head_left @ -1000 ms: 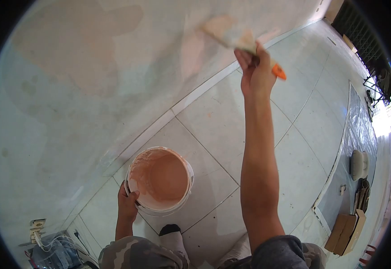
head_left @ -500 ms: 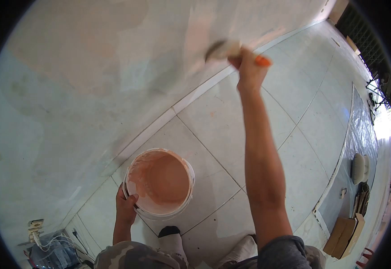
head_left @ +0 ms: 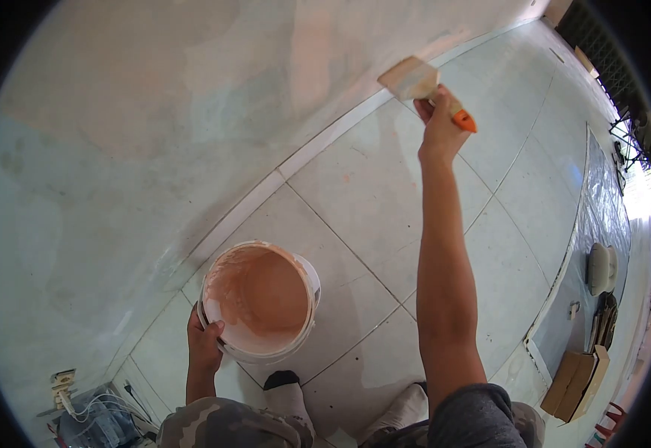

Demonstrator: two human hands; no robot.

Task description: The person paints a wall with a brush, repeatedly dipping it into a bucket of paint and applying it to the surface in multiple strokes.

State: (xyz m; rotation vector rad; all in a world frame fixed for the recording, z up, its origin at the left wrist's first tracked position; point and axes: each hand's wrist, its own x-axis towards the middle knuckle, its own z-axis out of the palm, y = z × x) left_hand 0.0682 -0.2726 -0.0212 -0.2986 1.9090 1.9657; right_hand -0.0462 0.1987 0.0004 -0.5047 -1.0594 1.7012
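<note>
The left hand [head_left: 204,348] clasps a white plastic bucket [head_left: 249,339], seemingly steadying its pink paint [head_left: 274,293]; the right hand [head_left: 442,134] grips a wide, orange-tipped brush [head_left: 413,78].

Pale tiles pave the floor [head_left: 355,216], crossed by dark joints. At right, clear plastic sheeting [head_left: 600,179] glints in daylight beside a dark lattice gate [head_left: 600,46]. Farther down, a pale, rounded, two-lobed object [head_left: 602,269] lies just above a dark, folded bundle [head_left: 604,322], while an open cardboard box [head_left: 569,384] sits tilted below, its flap raised. Red bars [head_left: 614,420] show at the lower right edge, the rest cut off. At lower left, white cables [head_left: 100,405] trail from a wall socket [head_left: 62,381] across a bluish, see-through container [head_left: 95,427].
</note>
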